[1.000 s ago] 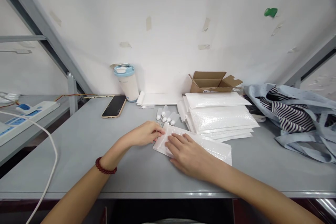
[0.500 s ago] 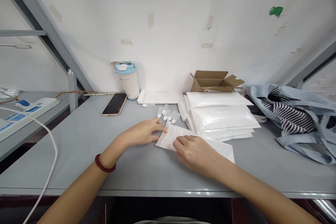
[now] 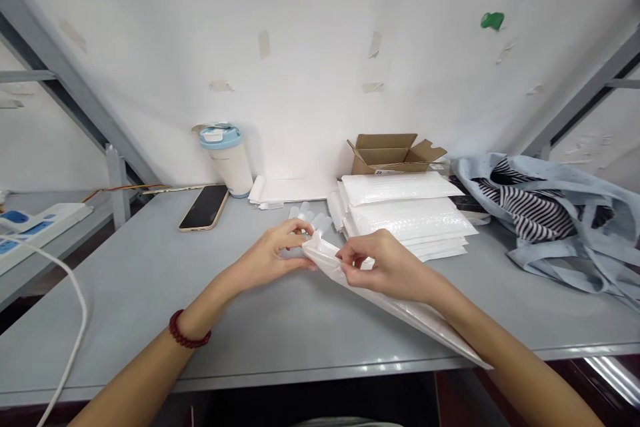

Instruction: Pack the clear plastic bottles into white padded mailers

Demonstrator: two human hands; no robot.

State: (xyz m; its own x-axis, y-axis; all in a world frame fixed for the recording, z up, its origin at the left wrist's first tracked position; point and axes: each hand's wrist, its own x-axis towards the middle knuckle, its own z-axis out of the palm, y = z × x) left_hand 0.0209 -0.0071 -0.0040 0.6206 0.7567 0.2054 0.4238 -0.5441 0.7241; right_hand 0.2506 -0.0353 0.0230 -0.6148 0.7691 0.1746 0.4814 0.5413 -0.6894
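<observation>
A white bubble mailer is raised between both hands, slanting down to the right past the table's front edge. Its left end is gathered between the thumb and fingers of my left hand. Thumb and fingertips of my right hand pinch the mailer a little farther along its upper edge. Several small clear plastic bottles lie just behind the left fingertips, partly hidden by them. To the right rises a stack of white bubble mailers.
An open cardboard box stands behind the stack. At left back are a phone and a tumbler with a blue lid. A light blue cloth bag lies at right; a white cable crosses the left edge.
The mailer has been lifted off the table, and its right end now hangs lower toward me. Both hands have closed on it near its left end. The camera view has shifted slightly.
</observation>
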